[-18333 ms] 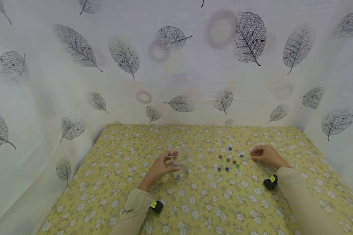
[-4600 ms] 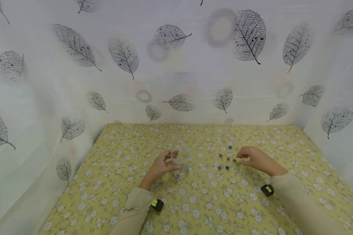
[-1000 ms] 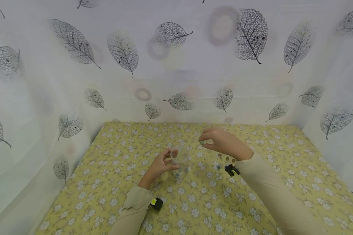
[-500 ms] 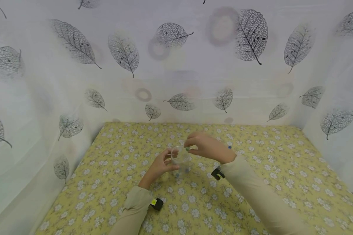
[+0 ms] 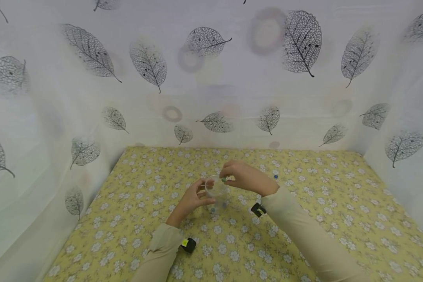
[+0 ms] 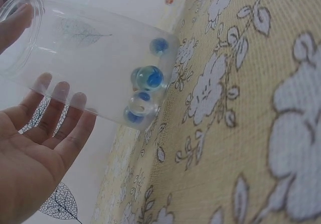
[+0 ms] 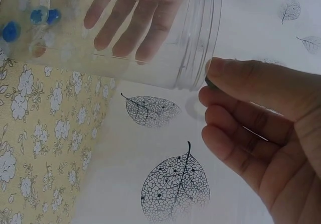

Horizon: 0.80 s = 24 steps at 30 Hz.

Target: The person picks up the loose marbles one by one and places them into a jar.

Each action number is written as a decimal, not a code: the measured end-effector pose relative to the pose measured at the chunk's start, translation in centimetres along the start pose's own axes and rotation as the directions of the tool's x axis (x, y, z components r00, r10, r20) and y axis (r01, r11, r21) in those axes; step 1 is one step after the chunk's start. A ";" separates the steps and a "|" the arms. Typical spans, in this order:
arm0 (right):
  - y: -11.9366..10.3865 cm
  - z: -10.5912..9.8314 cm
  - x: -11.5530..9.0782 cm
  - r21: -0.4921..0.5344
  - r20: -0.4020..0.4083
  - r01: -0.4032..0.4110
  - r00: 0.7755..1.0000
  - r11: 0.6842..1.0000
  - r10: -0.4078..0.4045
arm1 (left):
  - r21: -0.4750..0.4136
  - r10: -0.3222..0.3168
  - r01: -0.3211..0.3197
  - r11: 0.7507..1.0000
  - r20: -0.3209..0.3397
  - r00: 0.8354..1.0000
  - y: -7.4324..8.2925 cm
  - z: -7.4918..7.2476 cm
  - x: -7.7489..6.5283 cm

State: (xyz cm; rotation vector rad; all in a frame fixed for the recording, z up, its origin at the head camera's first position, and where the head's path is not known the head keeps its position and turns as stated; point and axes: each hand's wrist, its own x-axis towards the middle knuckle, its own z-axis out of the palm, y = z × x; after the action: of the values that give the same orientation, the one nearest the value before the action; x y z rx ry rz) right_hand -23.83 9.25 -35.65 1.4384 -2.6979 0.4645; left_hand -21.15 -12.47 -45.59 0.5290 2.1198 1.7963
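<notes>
A clear plastic jar stands upright on the flowered cloth with its mouth uncovered. My left hand holds its side, thumb and fingers curled around the wall. Several blue-swirled glass marbles lie at the bottom of the jar. At the right side of the rim, my right hand pinches a green marble between thumb and forefinger. In the right wrist view the green marble is mostly covered by the thumb, right beside the jar's threaded neck.
A blue marble lies on the cloth beyond the right forearm. An orange marble shows behind the jar in the left wrist view. The right arm blocks the spot where other marbles lay. A white leaf-printed curtain surrounds the table.
My right hand picked up the green marble from the group and brought it left to the jar's rim. Earlier, another blue marble left the cloth. The left hand keeps holding the jar.
</notes>
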 end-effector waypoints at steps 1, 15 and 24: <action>0.0 0.0 0.0 0.002 0.002 -0.002 1.000 1.000 0.002 | -0.001 -0.002 0.002 1.000 0.002 1.000 0.3 0.0 -0.1; -0.2 -0.1 0.0 0.010 0.014 -0.027 1.000 1.000 0.027 | 0.005 0.009 -0.009 1.000 0.008 1.000 2.2 0.3 -0.9; -0.1 0.0 0.0 0.011 0.003 -0.026 1.000 1.000 0.026 | 0.004 0.012 -0.011 1.000 -0.008 1.000 -0.3 0.0 0.1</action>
State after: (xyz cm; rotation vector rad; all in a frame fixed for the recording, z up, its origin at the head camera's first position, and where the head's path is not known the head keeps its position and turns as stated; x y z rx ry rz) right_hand -23.73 9.20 -35.61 1.4099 -2.7234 0.4796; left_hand -21.20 -12.45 -45.86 0.5372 2.1300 1.8035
